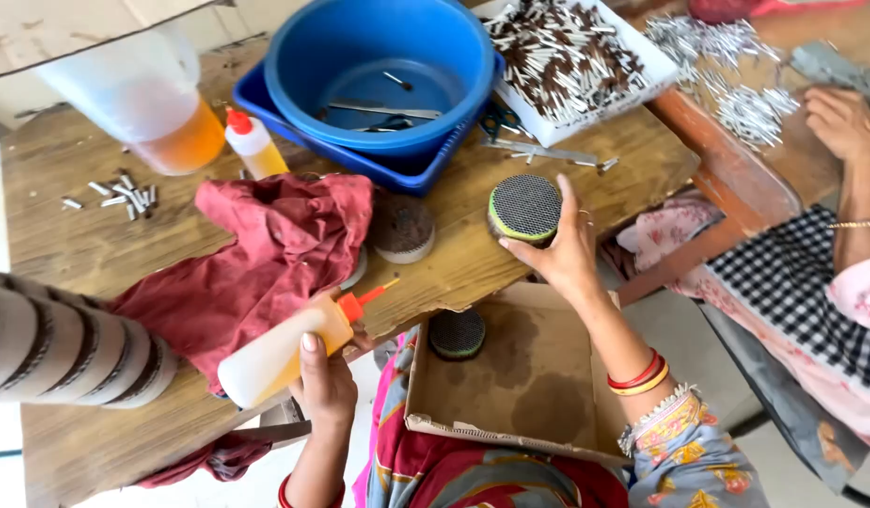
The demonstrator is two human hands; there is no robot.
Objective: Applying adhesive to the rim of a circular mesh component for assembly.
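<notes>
Nearest the camera: cardboard box on the lap, shallow, stained, holding one dark round bundle at its 11 o'clock corner. Left hand closed around the base of a squeeze bottle of yellowish glue, at 7 o'clock of the table. Right hand spread over the side of a round disc with a green-yellow rim, fingers gripping its edge, near the table's front edge at about 4 o'clock of the blue tub.

Bottle lying nearly flat, long axis running from 8 o'clock up to 2 o'clock, orange nozzle pointing toward 2 o'clock, at the disc but well apart from it. Disc tilted, flat dotted face turned up and toward the camera.

Likely risks, as a judgement: glue dripping from the tilted nozzle onto the red cloth or the table before reaching the disc; disc slipping over the table edge into the box, held by fingertips only; second round bundle beside the cloth getting knocked.

Farther off: white tray of small sticks at 1 o'clock, plastic jug with amber liquid at 10 o'clock, another person's hand at 2 o'clock.
</notes>
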